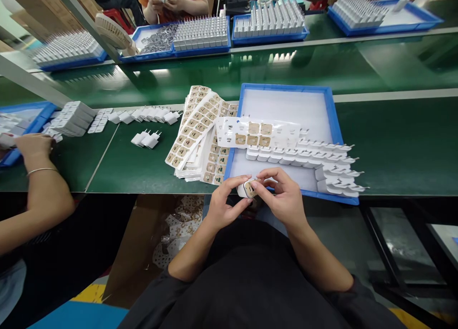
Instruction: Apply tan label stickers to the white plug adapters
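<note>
My left hand (225, 202) and my right hand (281, 195) meet at the near table edge, both pinched on one small white charger plug (246, 189) with a tan label on its face. Just beyond them lies a blue tray (331, 110) with rows of white charger plugs (322, 159) along its right and near side. A label sheet (255, 133) with a few tan stickers rests across the tray's left part. Left of the tray a fanned stack of label sheets (195, 133) lies on the green table.
Two loose plugs (146, 139) and a row of others (143, 115) lie on the green mat at left. A co-worker's arm (36, 176) reaches in from the left. More blue trays of plugs (268, 23) and other people sit across the belt. A carton of used sheets (179, 224) stands under the table.
</note>
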Demonstrator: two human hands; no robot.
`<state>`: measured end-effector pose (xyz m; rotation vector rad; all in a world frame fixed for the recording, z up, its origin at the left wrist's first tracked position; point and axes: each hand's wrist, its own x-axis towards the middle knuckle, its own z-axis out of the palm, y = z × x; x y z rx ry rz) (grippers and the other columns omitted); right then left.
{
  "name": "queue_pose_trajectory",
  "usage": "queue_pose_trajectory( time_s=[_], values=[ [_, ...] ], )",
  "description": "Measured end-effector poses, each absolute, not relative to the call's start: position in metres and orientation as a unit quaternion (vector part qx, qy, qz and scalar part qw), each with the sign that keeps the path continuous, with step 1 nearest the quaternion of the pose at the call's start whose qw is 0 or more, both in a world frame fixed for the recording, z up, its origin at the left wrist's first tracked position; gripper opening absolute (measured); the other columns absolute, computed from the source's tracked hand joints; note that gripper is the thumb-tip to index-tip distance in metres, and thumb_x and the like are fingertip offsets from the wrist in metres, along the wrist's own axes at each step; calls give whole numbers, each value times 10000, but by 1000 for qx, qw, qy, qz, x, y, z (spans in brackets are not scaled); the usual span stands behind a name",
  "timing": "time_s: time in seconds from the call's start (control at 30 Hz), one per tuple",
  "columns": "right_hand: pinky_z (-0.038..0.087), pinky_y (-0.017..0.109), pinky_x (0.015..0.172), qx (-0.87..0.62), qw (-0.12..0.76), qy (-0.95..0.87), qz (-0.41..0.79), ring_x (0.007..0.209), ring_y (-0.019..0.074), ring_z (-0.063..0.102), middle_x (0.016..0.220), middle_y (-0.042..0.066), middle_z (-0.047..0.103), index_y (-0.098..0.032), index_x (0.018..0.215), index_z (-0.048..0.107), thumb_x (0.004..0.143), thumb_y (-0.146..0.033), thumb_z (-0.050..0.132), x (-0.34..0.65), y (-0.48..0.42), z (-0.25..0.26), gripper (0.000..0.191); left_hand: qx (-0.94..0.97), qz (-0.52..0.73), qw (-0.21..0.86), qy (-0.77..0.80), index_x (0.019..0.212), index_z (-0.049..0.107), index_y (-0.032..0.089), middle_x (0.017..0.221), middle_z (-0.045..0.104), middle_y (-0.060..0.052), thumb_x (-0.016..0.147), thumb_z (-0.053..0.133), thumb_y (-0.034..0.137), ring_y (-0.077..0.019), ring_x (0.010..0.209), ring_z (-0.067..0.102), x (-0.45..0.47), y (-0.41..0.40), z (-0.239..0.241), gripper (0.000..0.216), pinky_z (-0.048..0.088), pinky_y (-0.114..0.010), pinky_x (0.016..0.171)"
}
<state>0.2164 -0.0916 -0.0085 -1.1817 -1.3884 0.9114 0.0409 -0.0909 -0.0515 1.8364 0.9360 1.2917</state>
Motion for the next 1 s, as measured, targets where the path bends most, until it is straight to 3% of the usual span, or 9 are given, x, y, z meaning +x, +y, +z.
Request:
queue_pose_trajectory(
  time_s=[0.2,0.43,0.67,0.83,1.0],
  values=[
    [565,285,631,-505,498,-642,292,788,168,614,889,29,635,-253,983,693,889,-281,745,216,-90,-6,112,692,522,356,350,1313,605,261,1306,711,-93,868,753,202,-262,1233,674,41,-91,-59,473,542,-424,1070],
    [576,258,567,-394,528,-513,550,720,135,611,968,33,602,-284,1049,747,974,-359,632,211,-88,-24,157,612,615,385,315,1264,603,271,1273,709,-79,842,779,153,-236,1236,668,53,-93,-74,472,551,-398,1053],
    [568,245,635,-398,538,-528,523,934,181,555,1080,48,529,-294,1132,694,832,-315,794,206,-97,-25,317,626,637,354,278,1264,599,260,1305,689,-93,832,767,80,-222,1249,661,55,-87,-74,498,559,-394,1054],
    [529,268,601,-370,559,-504,545,844,175,547,989,41,522,-289,1090,725,942,-337,654,204,-93,-27,172,637,636,327,287,1255,593,258,1276,701,-93,793,802,63,-222,1218,679,55,-86,-75,543,583,-396,1029],
    [482,270,694,-384,593,-492,508,868,163,530,945,16,520,-269,982,704,887,-235,704,196,-93,-26,101,689,623,235,287,1270,569,286,1281,696,-89,805,775,50,-246,1232,674,56,-84,-74,560,571,-489,1062]
  ],
)
